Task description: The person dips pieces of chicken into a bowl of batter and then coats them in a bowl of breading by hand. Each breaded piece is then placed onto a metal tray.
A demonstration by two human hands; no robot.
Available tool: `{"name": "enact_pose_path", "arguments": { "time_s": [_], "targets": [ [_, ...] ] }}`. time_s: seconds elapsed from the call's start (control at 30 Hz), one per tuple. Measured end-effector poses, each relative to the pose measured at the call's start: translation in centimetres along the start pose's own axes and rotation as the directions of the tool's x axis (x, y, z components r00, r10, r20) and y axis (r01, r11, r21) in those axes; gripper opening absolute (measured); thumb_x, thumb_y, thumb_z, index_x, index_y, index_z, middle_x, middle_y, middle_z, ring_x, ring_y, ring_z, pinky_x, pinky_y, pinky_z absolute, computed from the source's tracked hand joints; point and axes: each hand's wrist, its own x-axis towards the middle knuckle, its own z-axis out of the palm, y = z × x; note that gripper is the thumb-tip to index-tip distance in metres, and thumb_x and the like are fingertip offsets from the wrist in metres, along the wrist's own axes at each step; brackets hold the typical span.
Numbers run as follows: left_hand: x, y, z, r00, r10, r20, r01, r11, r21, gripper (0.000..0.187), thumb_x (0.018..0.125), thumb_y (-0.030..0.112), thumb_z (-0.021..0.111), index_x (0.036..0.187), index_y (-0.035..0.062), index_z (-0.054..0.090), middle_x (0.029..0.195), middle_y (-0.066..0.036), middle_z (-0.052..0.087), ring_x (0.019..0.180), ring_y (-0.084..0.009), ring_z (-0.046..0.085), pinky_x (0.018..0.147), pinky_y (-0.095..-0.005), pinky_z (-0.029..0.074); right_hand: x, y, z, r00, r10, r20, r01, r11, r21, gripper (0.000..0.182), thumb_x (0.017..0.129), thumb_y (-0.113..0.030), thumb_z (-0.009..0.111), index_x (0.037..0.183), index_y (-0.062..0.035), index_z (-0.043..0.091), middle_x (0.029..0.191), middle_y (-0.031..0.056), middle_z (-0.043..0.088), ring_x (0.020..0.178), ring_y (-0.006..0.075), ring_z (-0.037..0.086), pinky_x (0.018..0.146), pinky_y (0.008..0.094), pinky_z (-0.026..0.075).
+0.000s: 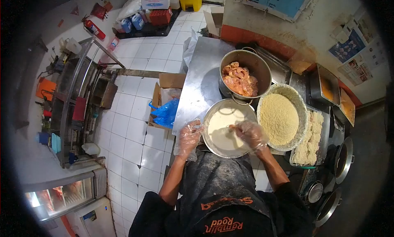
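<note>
A wide metal bowl (206,143) of pale, creamy batter (221,126) stands at the table's front edge. My left hand (190,137), in a clear plastic glove, grips the bowl's left rim. Over the right side of the batter is my right hand (251,135), also gloved, its fingers bent together and pointing down at the surface. Whatever those fingers hold is too small to make out. Behind the bowl, a deep metal pot (226,86) contains raw marinated meat pieces (240,79). To the right sits a large bowl (303,109) of yellowish crumbs (279,118).
A tray (298,161) of coated pieces (310,138) lies right of the crumbs. Metal pans (344,159) stand farther right. Left of the steel table (201,72), a cardboard box (166,80) with a blue plastic bag (166,113) rests on the tiled floor (127,134).
</note>
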Motion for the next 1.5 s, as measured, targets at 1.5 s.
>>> {"name": "enact_pose_path", "arguments": {
  "time_s": [1.5],
  "targets": [
    [-0.1,1.2,0.5,0.991,0.129,-0.019,-0.129,0.992,0.004,0.033,0.081,0.012,0.069,0.109,-0.0039,0.06,0.081,-0.011,0.067,0.068,-0.0111,0.059,0.061,-0.025,0.047,1.2,-3.6,-3.1,0.911,0.1,-0.4,-0.061,0.992,0.108,0.011,0.077,-0.017,0.072,0.081,-0.007,0.069,0.069,0.0066,0.065,0.051,0.0187,0.059,0.046,0.0328,0.047]
  ]
}}
